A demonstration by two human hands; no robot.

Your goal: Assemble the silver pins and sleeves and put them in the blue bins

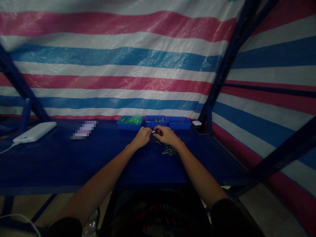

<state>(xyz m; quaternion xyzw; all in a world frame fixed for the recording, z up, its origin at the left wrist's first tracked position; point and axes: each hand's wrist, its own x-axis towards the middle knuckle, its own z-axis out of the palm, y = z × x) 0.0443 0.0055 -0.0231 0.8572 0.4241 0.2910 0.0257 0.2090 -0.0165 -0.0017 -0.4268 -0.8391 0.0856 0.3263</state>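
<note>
My left hand (142, 137) and my right hand (167, 134) meet above the blue table, just in front of the bins. Fingertips of both are pinched around a small shiny metal piece (153, 132), too small and dim to name more exactly. Beneath and beside my right hand, several loose slim metal parts (170, 150) lie in a pile on the tabletop. Behind the hands stand three blue bins in a row. Green plastic material (134, 120) fills the left one. Small metal pieces (159, 120) are in the middle one, and the right bin (179, 126) shows a thin bit inside.
A white power bank or similar box (37, 132) with a cable lies at the table's left, near a blurred-out flat item (85, 129). A small white case (197, 123) rests on a dark phone-like slab (202, 130) at right. Blue posts (208, 112) and striped sheeting enclose the table.
</note>
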